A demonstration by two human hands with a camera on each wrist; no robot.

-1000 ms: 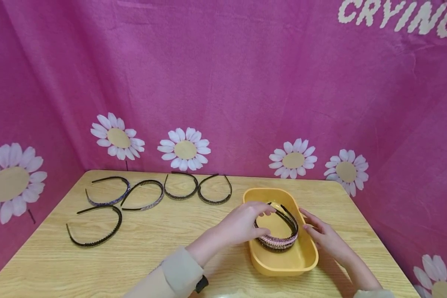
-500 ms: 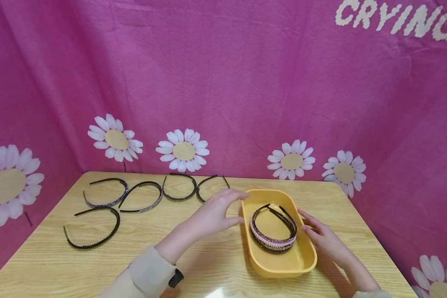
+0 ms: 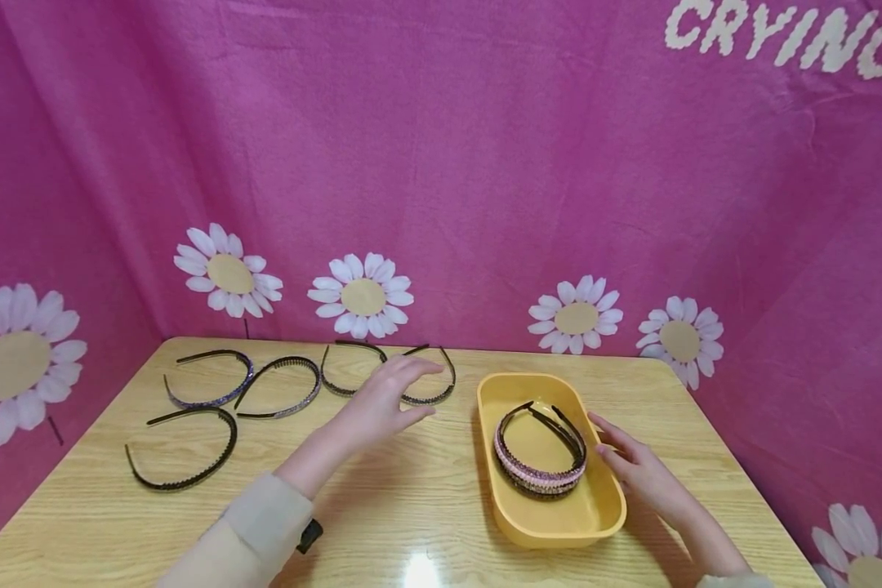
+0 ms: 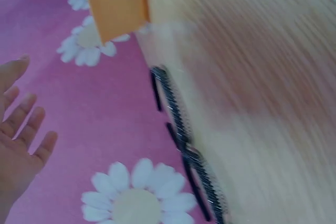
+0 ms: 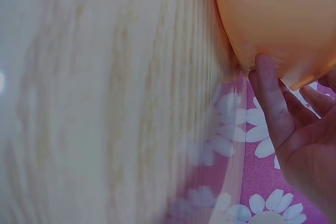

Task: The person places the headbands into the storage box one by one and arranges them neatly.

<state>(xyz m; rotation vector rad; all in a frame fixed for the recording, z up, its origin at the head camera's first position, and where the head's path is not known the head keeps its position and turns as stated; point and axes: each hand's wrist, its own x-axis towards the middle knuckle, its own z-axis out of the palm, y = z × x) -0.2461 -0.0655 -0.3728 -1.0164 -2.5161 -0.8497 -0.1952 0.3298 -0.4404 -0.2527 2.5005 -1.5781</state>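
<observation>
Several headbands with pink and dark beading (image 3: 540, 482) lie stacked in a yellow plastic container (image 3: 559, 535). My right hand (image 3: 647, 474) rests its fingertips against the container's right side. In the right wrist view the fingers (image 5: 270, 95) look fairly straight against the outer wall. My left hand (image 3: 382, 400) hovers over the table left of the container, fingers spread and holding nothing. It partly hides a dark headband (image 3: 429, 398) and overlaps the edge of another dark headband (image 3: 336, 384) at the back.
Further left lie a silvery headband (image 3: 297, 406), a blue glittery headband (image 3: 213, 402) and a plain black toothed headband (image 3: 184, 484). The wooden table (image 3: 412, 523) meets a pink curtain (image 3: 456, 180) with daisies along its back edge.
My left hand has left the stack of headbands inside the container and moved leftward over the table, empty. My right hand stays at the container's side.
</observation>
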